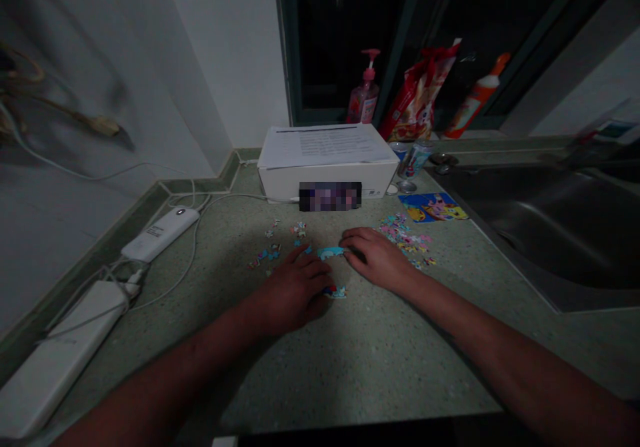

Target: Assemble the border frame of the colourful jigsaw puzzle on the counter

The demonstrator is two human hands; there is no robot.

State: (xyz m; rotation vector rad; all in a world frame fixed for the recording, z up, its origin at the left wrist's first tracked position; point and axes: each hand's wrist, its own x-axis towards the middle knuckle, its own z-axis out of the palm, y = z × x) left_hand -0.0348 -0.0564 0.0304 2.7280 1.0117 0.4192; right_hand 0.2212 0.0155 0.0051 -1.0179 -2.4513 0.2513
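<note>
My left hand (297,290) rests palm down on the speckled counter, fingers spread a little, with a red and blue puzzle section (336,291) partly under its fingers. My right hand (375,257) has its fingertips at the right end of a light-blue joined puzzle strip (331,253); its fingers are bent and close together, and I cannot make out whether they grip the strip. Loose puzzle pieces (265,255) lie beyond my left hand. A larger pile of pink, blue and yellow pieces (400,229) is spread beyond my right hand.
A white box (280,180) with papers stands at the back, a blurred-out patch before it. Right of it are cans (416,160) and a colourful picture card (434,207), then a metal sink (560,213). A power bank (160,233), cables and a white power strip (65,353) lie left.
</note>
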